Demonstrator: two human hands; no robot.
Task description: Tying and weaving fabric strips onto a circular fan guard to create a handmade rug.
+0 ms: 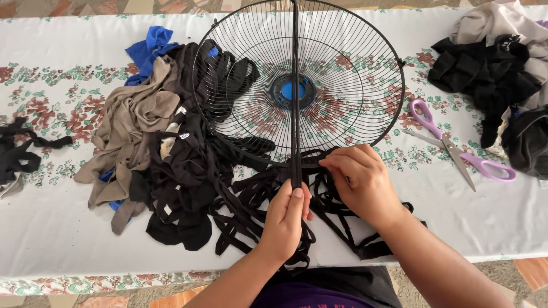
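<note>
The left hand (287,214) pinches a black fabric strip (295,102) stretched taut across the round black wire fan guard (299,85) on the floral tablecloth (57,222), while the right hand (361,181) closes on the guard's near rim, steadying it among loose black strips (251,211).

We see a glossy black wire fan guard (342,74), matt black cloth strips (251,199), and a smooth flowered tablecloth (57,217).

You see a black fan guard (342,85) with blue hub, black fabric strips (251,211), purple-handled scissors (456,151), and a white floral-patterned bench (57,222).
</note>
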